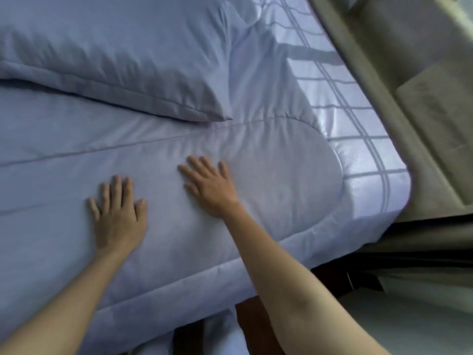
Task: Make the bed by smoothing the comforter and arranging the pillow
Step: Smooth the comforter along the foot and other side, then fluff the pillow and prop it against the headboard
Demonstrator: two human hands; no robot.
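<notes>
Mostly done: pale blue quilted comforter lies flat, faint creases near its rounded corner. Left hand and right hand, fingers straight, apart, press on it. Plump blue fabric pillow sits above; checked mattress edge uncovered.

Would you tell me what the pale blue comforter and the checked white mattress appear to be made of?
Pale blue comforter: soft matte woven cloth, probably cotton or a blend, padded, given its stitched lines and fine creases. Checked white mattress: glossy, satin-like ticking, judging by its sheen; the fibre is unclear.
</notes>
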